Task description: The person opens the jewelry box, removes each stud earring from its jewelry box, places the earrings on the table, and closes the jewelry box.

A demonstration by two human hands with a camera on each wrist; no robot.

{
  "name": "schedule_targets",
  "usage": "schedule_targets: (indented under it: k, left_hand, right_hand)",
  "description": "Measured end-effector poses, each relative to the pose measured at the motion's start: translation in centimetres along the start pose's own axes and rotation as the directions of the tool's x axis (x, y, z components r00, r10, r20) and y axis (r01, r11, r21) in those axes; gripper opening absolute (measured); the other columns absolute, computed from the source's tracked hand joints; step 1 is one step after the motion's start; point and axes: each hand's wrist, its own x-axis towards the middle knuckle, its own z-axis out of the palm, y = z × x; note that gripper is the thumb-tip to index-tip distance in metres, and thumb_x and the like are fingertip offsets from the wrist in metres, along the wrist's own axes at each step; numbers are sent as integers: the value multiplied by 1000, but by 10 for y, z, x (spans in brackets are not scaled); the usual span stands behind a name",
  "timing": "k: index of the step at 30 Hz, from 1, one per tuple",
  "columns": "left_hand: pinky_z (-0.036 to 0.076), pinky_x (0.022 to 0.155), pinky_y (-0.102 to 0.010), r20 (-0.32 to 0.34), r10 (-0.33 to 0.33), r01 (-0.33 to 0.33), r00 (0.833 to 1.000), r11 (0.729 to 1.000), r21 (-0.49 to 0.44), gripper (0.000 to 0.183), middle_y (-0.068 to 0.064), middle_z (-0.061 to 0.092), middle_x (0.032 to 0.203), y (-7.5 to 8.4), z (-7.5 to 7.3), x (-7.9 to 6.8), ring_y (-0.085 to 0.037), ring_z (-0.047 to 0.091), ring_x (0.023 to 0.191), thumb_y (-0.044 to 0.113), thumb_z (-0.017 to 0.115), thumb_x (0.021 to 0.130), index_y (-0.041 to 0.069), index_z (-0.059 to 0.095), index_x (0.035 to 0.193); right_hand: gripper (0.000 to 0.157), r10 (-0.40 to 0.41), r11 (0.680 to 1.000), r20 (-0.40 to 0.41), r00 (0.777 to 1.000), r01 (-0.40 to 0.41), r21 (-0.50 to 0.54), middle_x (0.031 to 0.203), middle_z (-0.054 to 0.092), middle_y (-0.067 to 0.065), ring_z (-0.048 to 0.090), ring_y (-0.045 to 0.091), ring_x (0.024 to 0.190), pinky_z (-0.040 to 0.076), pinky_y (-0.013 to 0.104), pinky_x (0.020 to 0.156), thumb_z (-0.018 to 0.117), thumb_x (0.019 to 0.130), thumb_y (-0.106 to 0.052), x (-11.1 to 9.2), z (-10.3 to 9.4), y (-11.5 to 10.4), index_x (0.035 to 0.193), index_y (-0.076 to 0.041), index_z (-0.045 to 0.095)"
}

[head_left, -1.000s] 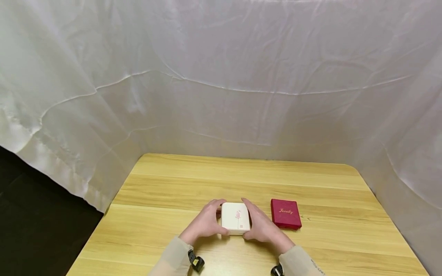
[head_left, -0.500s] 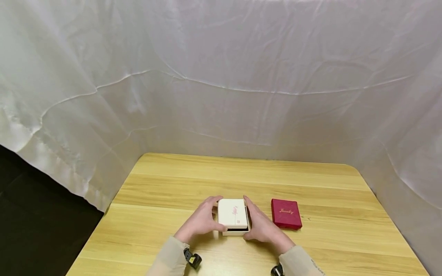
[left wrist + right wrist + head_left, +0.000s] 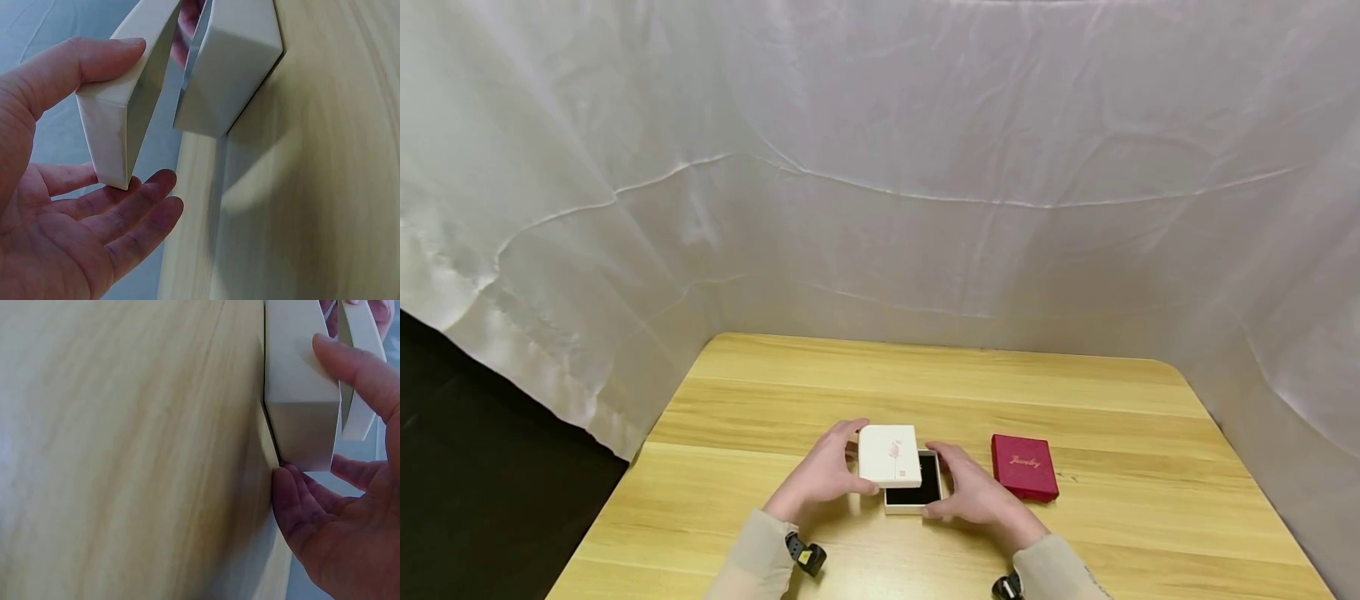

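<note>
My left hand (image 3: pixel 826 471) pinches a white box lid (image 3: pixel 887 454) with a pink flower print, thumb on the near side and index finger on the far side. The lid is raised and tilted, overlapping the left part of the white box base (image 3: pixel 912 509) in the head view. Black lining (image 3: pixel 927 486) shows inside the base, which stands on the table. My right hand (image 3: pixel 972 493) grips the base between its thumb on the near wall and fingers at the far side. In the left wrist view a gap separates the lid (image 3: pixel 107 119) from the base (image 3: pixel 240 62).
A dark red square box (image 3: pixel 1024 467) with gold "Jewelry" lettering lies on the wooden table (image 3: pixel 760 392), just right of my right hand. White cloth (image 3: pixel 925 242) hangs behind the table and along its sides.
The left hand has lifted the lid off the base and carried it left, uncovering the black lining. The right hand has stayed nearly in place on the base.
</note>
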Motion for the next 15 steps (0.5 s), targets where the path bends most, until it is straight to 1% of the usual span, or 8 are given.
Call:
schedule_targets:
  k: [3, 9, 15]
  left_hand:
    - [52, 89, -45, -21, -12, 12, 1000, 1000, -10, 104, -16, 50, 134, -4, -6, 2, -27, 58, 104, 16, 92, 60, 0, 37, 147]
    - [53, 87, -44, -65, -31, 29, 997, 999, -25, 104, -18, 52, 130, -14, -22, 8, -31, 59, 103, 13, 93, 59, -4, 37, 145]
    - [54, 85, -41, -147, -80, 73, 986, 996, -53, 104, -19, 50, 132, -25, -37, 17, -30, 60, 102, 13, 95, 58, -5, 39, 145]
  right_hand:
    - [99, -17, 1000, -5, 1000, 17, -1, 142, 44, 20, 43, 35, 128, 32, 56, 108, 90, 67, -30, 0, -1, 1, 146, 0, 38]
    - [96, -25, 1000, -3, 1000, 25, -12, 140, 45, 16, 44, 34, 127, 34, 56, 107, 90, 68, -28, 1, -2, 0, 145, 0, 40]
    - [95, -25, 1000, -1, 1000, 25, 2, 137, 46, 15, 46, 33, 123, 35, 56, 106, 90, 68, -26, 0, -2, -2, 144, 1, 40]
